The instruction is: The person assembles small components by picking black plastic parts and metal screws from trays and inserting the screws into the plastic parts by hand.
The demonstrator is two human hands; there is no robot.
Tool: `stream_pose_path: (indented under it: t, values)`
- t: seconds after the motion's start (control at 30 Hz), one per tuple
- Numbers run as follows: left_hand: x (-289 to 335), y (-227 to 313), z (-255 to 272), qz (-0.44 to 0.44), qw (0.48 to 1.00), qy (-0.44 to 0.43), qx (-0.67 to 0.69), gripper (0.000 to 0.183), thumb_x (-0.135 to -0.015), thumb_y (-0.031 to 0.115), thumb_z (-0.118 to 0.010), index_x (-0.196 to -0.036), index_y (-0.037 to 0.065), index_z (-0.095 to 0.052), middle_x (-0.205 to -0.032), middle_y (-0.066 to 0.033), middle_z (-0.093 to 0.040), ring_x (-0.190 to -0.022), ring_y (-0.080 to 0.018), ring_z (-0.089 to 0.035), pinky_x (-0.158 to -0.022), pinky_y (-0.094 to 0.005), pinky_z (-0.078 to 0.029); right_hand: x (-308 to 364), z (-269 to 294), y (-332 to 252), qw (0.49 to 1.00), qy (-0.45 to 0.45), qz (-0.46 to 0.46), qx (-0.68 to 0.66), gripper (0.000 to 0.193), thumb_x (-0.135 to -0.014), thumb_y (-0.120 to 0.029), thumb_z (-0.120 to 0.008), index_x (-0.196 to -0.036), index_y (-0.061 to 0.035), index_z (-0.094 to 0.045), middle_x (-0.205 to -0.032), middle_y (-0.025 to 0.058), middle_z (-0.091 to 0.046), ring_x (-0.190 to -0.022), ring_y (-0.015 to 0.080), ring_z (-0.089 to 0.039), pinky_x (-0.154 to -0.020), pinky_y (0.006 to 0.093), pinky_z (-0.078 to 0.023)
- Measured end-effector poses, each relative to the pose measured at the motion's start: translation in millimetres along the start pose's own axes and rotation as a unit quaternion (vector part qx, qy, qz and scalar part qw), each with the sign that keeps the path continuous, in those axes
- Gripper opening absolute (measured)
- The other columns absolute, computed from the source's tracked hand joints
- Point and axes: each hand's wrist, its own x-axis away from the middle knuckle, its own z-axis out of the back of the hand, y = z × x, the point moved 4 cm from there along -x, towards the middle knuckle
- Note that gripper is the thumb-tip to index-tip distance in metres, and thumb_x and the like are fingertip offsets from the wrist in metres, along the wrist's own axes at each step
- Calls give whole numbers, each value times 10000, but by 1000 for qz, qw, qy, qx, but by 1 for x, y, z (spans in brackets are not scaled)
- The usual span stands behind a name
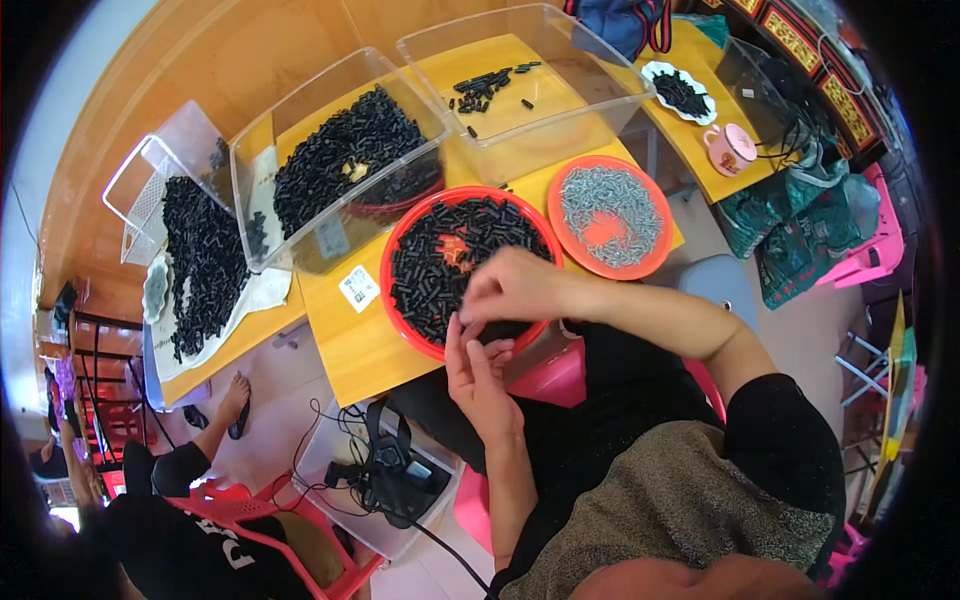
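Both hands worked at the near rim of the red tray (412, 335), at the centre of the frame. The tray held a heap of small black cylindrical parts (440, 270); these lay jumbled, their long axes pointing every way, none aligned. The left hand (478, 375) rose from the lower centre, palm up and fingers loosely curled, touching the tray's lower edge. The right hand (515, 290) came in from the right, fingertips pinched together over the left palm; it appeared to grip one small part, though the piece was too small to confirm, and its direction could not be read.

Just right of that tray sat a second red tray (655, 262), filled with small grey metal pieces (610, 205). Both rested on the yellow table (350, 345). Above, toward the upper centre, stood two clear plastic bins: one (335, 150) heaped with black parts, the other (545, 75) holding only a few. At the left of the frame, more black parts (200, 265) lay piled on a white sheet. A pink mug (735, 148) stood at the upper right.
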Motion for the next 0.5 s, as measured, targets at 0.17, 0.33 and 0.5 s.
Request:
stream_pose_path:
  t: [0.17, 0.33, 0.5]
  values:
    - [4, -20, 0, 1, 995, -67, -67, 231, -926, 67, -522, -1120, -35, -596, -1059, -85, -596, -768, -87, -566, -698, -209, -464, 58, -12, 33, 918, 0, -226, -326, 254, -830, -239, -680, -816, 13, -700, -688, 32, -647, -585, 71, -558, -521, 213, -436]
    - [10, -25, -10, 44, 994, -94, -29, 206, -916, 78, -543, -1099, -2, -591, -953, -67, -635, -738, -83, -577, -642, -192, -453, 88, 6, 35, 953, 92, -219, -188, 213, -831, -240, -680, -849, -31, -711, -729, -1, -654, -561, 35, -508, -477, 201, -379]
    - [10, -24, -5, 109, 987, -109, 47, 168, -892, 40, -566, -1053, 5, -604, -953, -88, -653, -693, -90, -570, -626, -201, -457, 108, 103, 67, 895, 333, -113, 275, 118, -746, -156, -705, -799, -51, -689, -758, 92, -640, -703, 223, -622, -629, 320, -466]
